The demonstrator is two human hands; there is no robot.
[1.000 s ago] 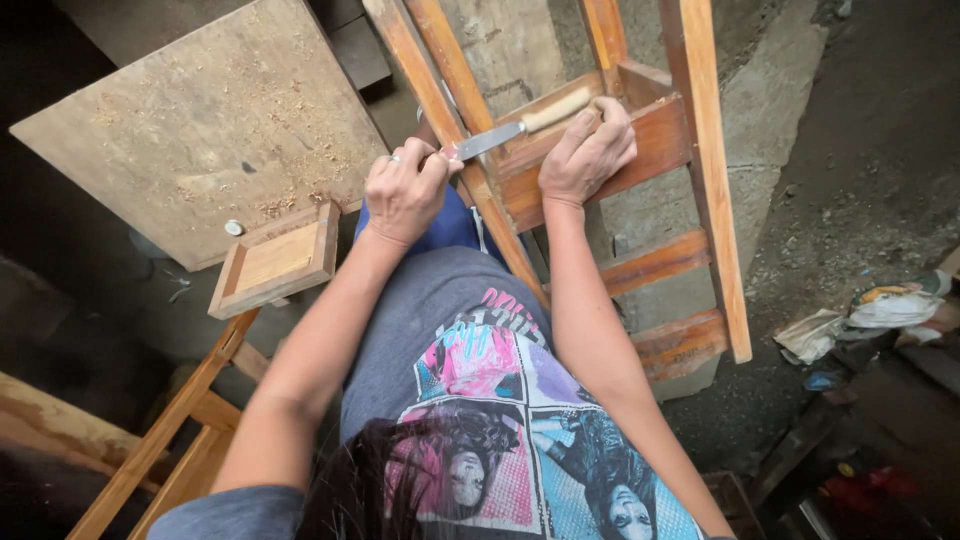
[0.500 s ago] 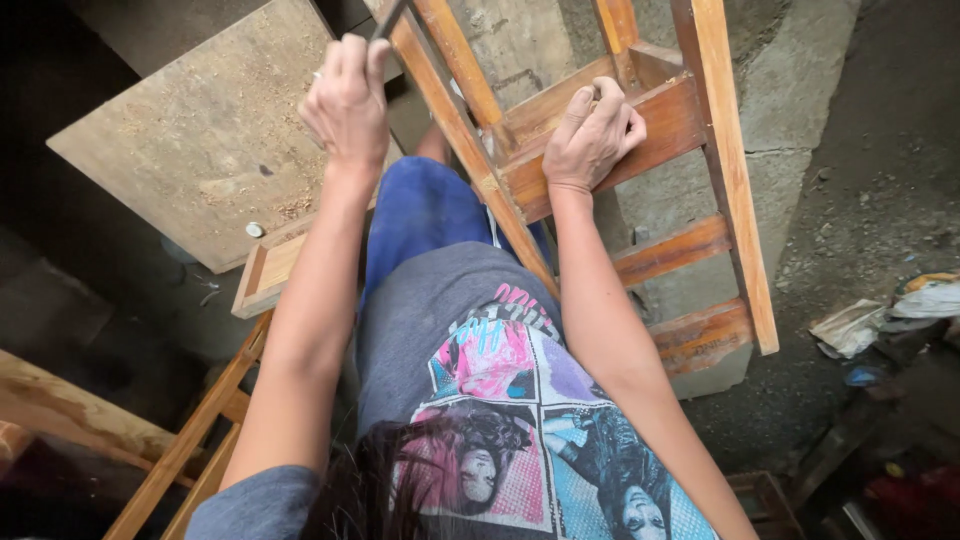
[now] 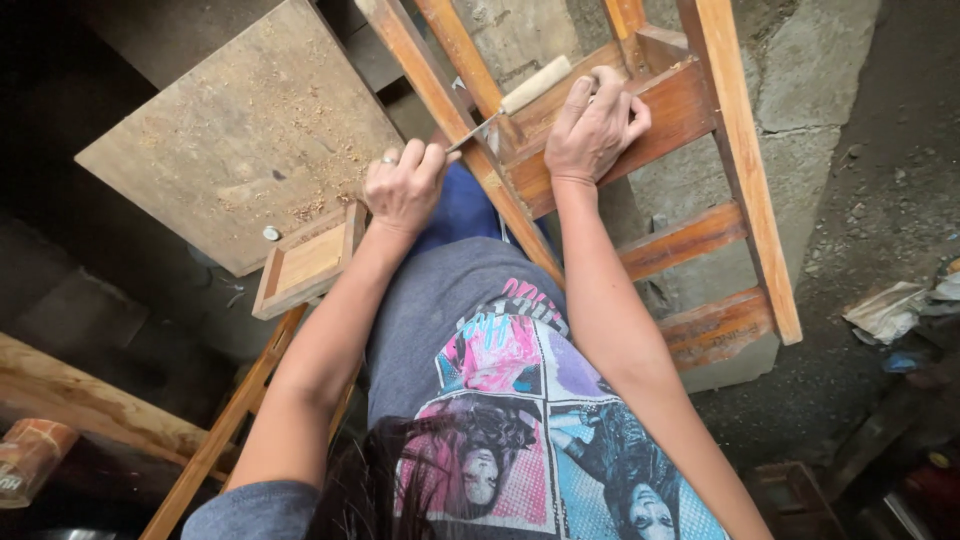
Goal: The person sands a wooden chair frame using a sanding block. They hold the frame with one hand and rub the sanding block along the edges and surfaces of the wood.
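One head-worn view only, looking steeply down past the person's chest, close on both hands at the wooden frame [image 3: 640, 130] over the concrete floor [image 3: 860, 180].
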